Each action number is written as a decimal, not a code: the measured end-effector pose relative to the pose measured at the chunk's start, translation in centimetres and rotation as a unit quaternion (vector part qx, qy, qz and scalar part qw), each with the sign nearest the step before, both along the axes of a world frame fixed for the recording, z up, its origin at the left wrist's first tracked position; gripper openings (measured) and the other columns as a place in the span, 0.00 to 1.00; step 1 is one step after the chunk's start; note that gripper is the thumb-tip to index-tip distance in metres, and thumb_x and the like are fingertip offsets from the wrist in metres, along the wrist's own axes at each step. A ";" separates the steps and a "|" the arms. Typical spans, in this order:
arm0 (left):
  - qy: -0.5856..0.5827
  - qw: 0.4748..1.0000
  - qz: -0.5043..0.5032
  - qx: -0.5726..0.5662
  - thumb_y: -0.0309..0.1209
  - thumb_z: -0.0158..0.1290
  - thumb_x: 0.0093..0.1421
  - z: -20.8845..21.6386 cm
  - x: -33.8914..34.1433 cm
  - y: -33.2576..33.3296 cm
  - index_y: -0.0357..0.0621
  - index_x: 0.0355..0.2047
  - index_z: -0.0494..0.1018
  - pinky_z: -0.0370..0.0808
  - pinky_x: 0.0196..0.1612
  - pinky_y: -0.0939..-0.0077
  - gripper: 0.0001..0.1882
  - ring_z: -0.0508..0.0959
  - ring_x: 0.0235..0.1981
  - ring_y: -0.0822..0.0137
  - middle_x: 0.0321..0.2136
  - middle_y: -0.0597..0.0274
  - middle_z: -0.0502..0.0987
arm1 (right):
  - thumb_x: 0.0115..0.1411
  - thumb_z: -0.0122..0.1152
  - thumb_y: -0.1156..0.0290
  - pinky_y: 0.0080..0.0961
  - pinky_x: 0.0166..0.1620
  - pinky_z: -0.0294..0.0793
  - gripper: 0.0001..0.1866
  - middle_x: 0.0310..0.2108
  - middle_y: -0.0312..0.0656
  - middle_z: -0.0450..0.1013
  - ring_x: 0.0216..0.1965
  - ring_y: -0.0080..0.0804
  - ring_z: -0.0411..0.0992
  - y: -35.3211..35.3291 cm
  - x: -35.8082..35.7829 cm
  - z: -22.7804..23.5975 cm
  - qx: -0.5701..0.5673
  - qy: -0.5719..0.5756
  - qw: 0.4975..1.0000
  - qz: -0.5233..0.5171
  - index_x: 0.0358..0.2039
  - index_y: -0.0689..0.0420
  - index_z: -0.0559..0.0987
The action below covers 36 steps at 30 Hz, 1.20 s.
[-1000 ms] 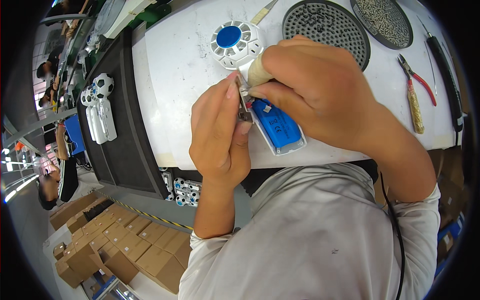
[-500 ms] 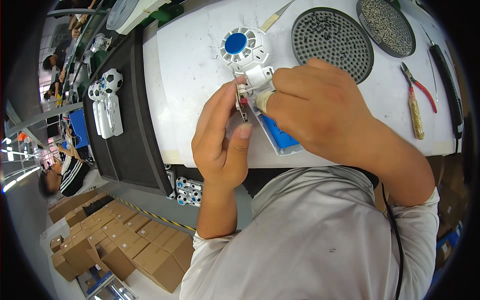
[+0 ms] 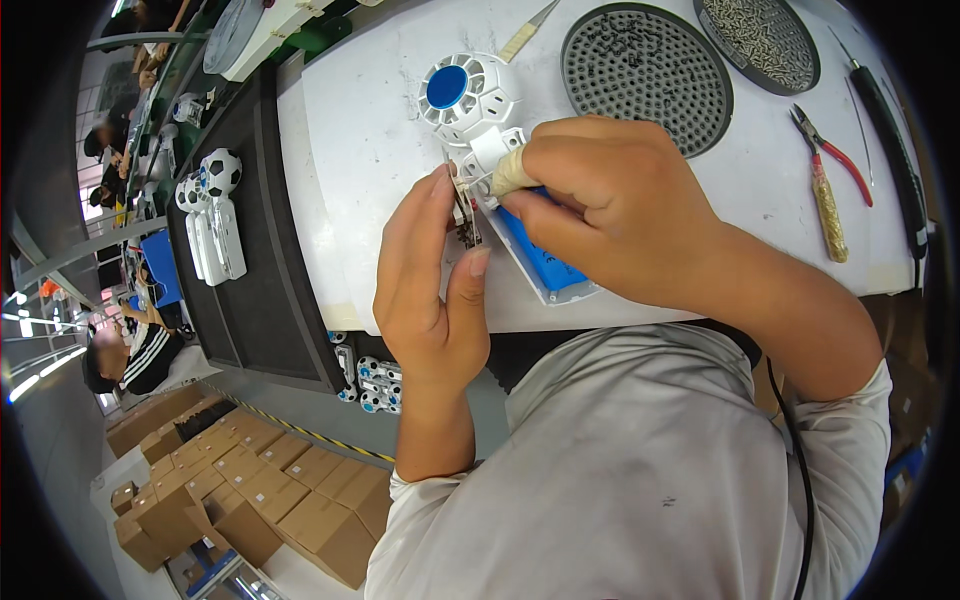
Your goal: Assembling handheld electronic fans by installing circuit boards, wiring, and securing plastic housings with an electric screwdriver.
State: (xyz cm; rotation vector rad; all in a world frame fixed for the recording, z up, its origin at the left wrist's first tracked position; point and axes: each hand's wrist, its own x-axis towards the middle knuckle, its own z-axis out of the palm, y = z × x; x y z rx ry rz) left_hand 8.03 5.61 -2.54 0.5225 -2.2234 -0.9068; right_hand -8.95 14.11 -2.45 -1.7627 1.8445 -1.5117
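In my left hand, a small circuit board stands on edge between the fingers and thumb. My right hand is closed beside it, a pale wrap on one finger. Its fingertips press together at thin light wires near the board; what they pinch is hidden. Below both hands lies an opened white housing with a blue block inside, partly covered by my right hand. Joined to the housing's far end is a round white slotted head bearing a blue disc.
Screws fill two dark round trays at the back right. Red-handled cutters and a black pen-shaped tool lie right. Tweezers lie behind. Football-patterned white units rest on a dark belt at left.
The circuit board has turned, and its red part no longer shows. My right hand has shifted its grip, and its thumb now shows stretched below the wrapped finger. The whole view has shifted slightly.
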 end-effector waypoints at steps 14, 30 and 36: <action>-0.006 0.999 0.003 0.040 0.24 0.53 0.60 -0.1 -0.3 0.1 0.30 0.54 0.70 0.69 0.56 0.66 0.21 0.74 0.54 0.51 0.52 0.43 0.73 | 0.52 0.61 0.75 0.29 0.22 0.63 0.04 0.19 0.40 0.67 0.19 0.34 0.67 0.2 0.4 0.5 0.052 -0.077 0.996 -0.001 0.27 0.60 0.75; 0.011 0.992 0.033 0.124 0.26 0.50 0.63 -0.3 -0.2 0.5 0.31 0.55 0.70 0.68 0.57 0.68 0.20 0.73 0.54 0.55 0.54 0.46 0.72 | 0.48 0.61 0.75 0.31 0.28 0.60 0.07 0.19 0.37 0.65 0.21 0.35 0.66 0.1 1.9 -0.4 -0.034 0.057 0.994 -0.085 0.25 0.55 0.72; 0.005 0.992 0.027 0.127 0.26 0.51 0.63 -0.2 -0.1 0.4 0.31 0.55 0.69 0.67 0.59 0.67 0.20 0.72 0.55 0.56 0.54 0.47 0.72 | 0.50 0.62 0.73 0.32 0.30 0.59 0.05 0.19 0.36 0.68 0.21 0.35 0.67 0.4 1.5 0.0 0.012 0.015 0.997 -0.074 0.25 0.55 0.73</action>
